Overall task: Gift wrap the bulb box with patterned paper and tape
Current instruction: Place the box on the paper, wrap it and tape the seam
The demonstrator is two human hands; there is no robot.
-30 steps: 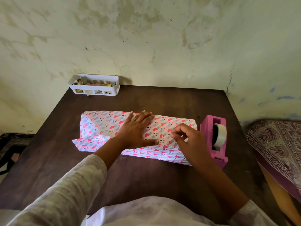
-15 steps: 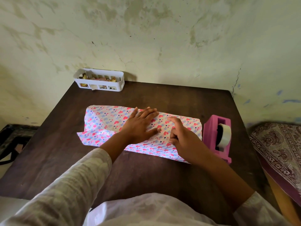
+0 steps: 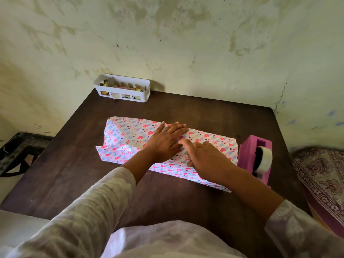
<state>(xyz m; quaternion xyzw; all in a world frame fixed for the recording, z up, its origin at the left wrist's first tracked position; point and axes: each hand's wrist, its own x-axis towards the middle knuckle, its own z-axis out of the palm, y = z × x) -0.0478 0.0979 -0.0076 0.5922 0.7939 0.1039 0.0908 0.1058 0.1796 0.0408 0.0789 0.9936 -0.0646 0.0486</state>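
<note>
On the dark wooden table point(image 3: 74, 174) lies the box wrapped in heart-patterned paper point(image 3: 130, 135), mid-table. Just right stands a pink tape dispenser point(image 3: 255, 157). Left hand point(image 3: 165, 140) presses flat, fingers straight; right hand point(image 3: 206, 159) presses beside it, forefinger extended.

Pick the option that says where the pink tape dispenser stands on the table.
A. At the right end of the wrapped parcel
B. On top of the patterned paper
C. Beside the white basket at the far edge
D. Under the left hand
A: the pink tape dispenser stands on the table just past the right end of the wrapped parcel, well away from the white basket.
</note>
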